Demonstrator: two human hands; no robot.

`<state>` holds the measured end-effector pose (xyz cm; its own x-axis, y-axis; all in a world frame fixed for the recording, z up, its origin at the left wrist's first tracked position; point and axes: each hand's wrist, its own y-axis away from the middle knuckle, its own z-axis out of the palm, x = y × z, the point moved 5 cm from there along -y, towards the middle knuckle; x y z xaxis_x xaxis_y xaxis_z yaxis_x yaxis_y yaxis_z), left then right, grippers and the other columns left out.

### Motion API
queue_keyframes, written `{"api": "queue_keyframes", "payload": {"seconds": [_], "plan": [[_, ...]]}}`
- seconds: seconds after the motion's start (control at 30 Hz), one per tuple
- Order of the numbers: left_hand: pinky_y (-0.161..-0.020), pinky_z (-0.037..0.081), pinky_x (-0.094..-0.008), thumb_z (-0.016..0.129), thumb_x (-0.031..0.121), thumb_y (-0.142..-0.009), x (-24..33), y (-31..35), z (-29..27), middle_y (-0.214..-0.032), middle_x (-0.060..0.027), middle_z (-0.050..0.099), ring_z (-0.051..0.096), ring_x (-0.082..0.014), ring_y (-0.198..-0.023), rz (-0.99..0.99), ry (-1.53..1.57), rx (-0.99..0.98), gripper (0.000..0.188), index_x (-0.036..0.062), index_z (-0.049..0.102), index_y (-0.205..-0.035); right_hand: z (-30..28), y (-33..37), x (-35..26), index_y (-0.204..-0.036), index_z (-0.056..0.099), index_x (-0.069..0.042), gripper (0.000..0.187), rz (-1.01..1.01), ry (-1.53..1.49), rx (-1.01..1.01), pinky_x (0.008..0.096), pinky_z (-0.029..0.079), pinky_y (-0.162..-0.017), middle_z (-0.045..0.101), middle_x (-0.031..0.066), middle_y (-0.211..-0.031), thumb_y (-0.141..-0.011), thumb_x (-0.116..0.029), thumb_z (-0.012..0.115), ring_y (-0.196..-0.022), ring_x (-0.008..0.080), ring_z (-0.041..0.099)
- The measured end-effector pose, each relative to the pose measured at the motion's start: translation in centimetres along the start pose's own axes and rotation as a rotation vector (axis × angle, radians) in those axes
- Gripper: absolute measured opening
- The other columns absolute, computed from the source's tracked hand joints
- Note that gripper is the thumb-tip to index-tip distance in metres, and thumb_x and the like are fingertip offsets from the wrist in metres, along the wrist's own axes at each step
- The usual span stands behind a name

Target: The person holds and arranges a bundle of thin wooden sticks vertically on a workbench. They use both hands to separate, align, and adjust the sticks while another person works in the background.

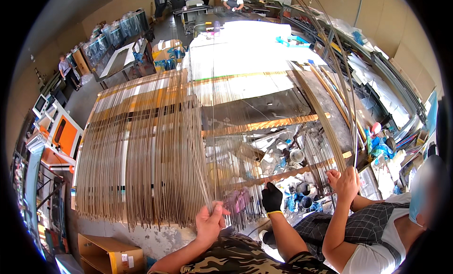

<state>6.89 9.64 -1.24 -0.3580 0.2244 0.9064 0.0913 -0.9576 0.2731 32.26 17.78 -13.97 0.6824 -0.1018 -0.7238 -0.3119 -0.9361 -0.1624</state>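
My bare left hand (211, 223) is closed around the near ends of a few long thin rods (200, 172), at the right edge of a wide layer of similar brownish rods (141, 165). The held rods slant away from me, toward the far side of the layer. My right hand (272, 198), in a black glove with a yellow cuff, is curled above the near end of an open wooden rack, close to a notched wooden strip (292, 173). What its fingers hold, if anything, is hidden. Thin, clearer rods (236, 165) lie across the rack between my hands.
At my right a co-worker in a checked apron (363, 222) grips long upright rods (351, 99). A rod bundle (325, 123) lies on the table's right side. White sheets (236, 43) cover the far end. A cardboard box (111, 255) sits at lower left. Other people are farther off.
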Motion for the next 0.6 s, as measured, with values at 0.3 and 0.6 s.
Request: {"api": "queue_keyframes", "payload": {"seconds": [0.3,0.6], "plan": [[-0.041,0.035,-0.0220,0.053,0.020,-0.098,0.1,-0.1,0.1,-0.079,-0.0103,0.064,0.044,-0.0065,-0.046,0.004,0.007,-0.004,0.022,0.0010,0.054,-0.108,-2.7,4.7,0.5,-0.109,0.068,-0.009,0.027,0.042,-0.007,-0.028,0.0361,0.051,-0.074,0.068,0.0173,-0.088,-0.086,-0.017,0.056,-0.082,0.0319,0.066],[-0.041,0.035,-0.0211,0.053,0.020,-0.098,-0.1,-0.1,-0.2,-0.079,-0.0100,0.065,0.045,-0.0062,-0.046,-0.003,-0.004,-0.021,0.021,0.0015,0.054,-0.108,-1.7,2.4,-0.6,-0.109,0.067,-0.009,0.027,0.010,0.050,-0.029,0.0395,0.051,-0.075,0.067,0.0161,-0.086,-0.086,-0.016,0.055,-0.081,0.0338,0.065]]}}
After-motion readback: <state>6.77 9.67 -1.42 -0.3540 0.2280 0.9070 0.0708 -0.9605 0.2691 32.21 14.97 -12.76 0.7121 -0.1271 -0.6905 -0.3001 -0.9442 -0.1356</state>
